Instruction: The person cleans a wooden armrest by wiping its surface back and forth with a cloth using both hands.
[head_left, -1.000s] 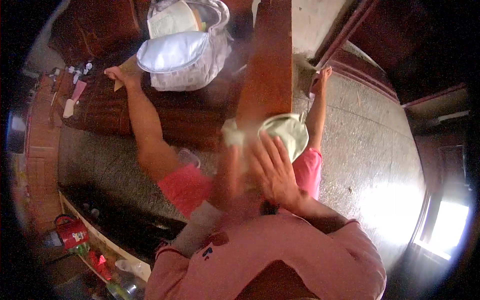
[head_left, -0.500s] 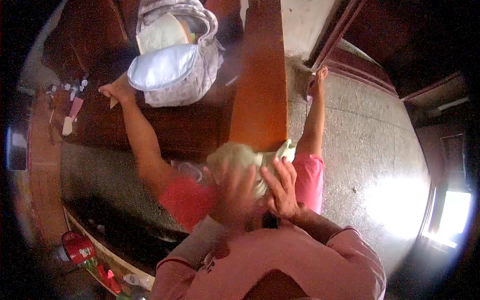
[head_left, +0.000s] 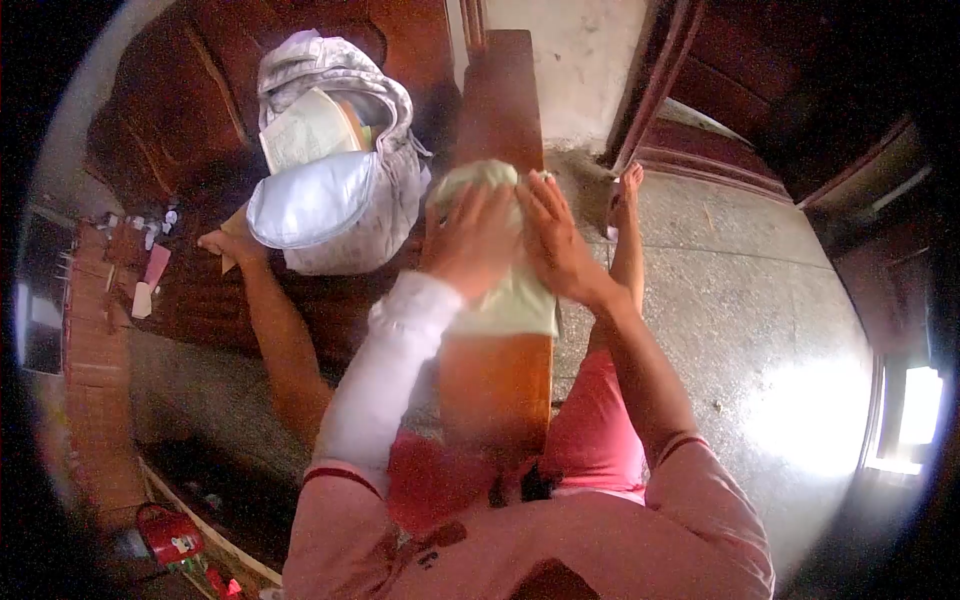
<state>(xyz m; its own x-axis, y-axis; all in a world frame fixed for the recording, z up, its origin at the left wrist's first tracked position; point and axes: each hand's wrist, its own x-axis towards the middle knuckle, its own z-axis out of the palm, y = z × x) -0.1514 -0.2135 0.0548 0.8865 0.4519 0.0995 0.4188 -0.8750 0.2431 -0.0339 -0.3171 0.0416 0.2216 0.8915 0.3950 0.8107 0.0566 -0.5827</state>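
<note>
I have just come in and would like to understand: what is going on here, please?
A person, astride a narrow wooden bench, has both hands on a pale green cloth that lies on it. The left hand is blurred; the right hand lies beside it, fingers stretched out over the cloth. To the left is an open backpack with papers showing inside.

- I look into what seems a home, around a wooden bench [head_left: 495,390].
- Left of the bench: carved dark furniture [head_left: 170,95], a backpack [head_left: 392,190].
- Right of it: a bare foot [head_left: 630,182].
</note>
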